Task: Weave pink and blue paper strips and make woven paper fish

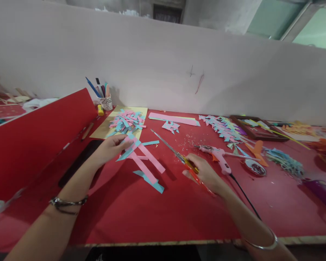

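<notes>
My left hand (115,148) pinches a woven piece of pink and blue paper strips (141,154), whose loose ends hang toward the right. In my right hand (202,170) is a pair of scissors (187,162) with yellow and orange handles. The blades look closed and point up and left, apart from the paper. Blue paper offcuts (151,182) lie on the red table (163,217) below the held piece, and another blue strip (150,143) lies just beyond it. A small folded pink and blue paper piece (171,126) rests farther back.
Cut pieces (127,121) are heaped on a yellow sheet (103,130). A pink glue gun (218,156) with a cord lies right of my right hand. Behind stand long paper strips (174,119), a pen cup (106,103) and a wooden tray (271,135). A red board (43,137) leans at left.
</notes>
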Demonstrator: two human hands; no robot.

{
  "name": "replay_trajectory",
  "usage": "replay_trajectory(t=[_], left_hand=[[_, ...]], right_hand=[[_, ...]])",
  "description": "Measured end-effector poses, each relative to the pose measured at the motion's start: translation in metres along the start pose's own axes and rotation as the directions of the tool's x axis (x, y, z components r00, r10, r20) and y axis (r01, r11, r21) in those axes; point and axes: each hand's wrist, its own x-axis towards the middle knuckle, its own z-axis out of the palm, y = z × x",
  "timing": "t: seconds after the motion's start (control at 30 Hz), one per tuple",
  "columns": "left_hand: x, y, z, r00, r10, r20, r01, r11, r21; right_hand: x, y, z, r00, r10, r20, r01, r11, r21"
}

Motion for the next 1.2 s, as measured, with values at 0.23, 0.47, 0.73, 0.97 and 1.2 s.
replay_trajectory(t=[0.23,0.47,0.73,0.97,1.2], left_hand=[[-0.003,0.006,-0.006,0.994,0.053,-0.092,-0.051,0.998,0.025],[-0.007,0.012,-0.005,0.992,0.067,-0.108,-0.070,0.997,-0.023],[-0.010,0.014,-0.004,0.989,0.119,-0.088,-0.123,0.991,-0.043],[-0.009,-0.001,-0.003,0.995,-0.096,-0.030,0.082,0.949,-0.305],[-0.008,-0.003,-0.002,0.981,-0.186,-0.062,0.148,0.911,-0.384]], right_hand=[[0.001,-0.002,-0.006,0.994,-0.029,0.108,0.035,0.998,-0.050],[0.000,-0.002,-0.012,0.980,-0.038,0.196,0.058,0.994,-0.097],[0.000,0.000,-0.015,0.978,-0.030,0.204,0.057,0.990,-0.127],[-0.001,0.002,-0.019,0.987,-0.023,0.161,0.043,0.991,-0.125],[-0.001,0.006,-0.020,0.978,-0.007,0.207,0.043,0.984,-0.173]])
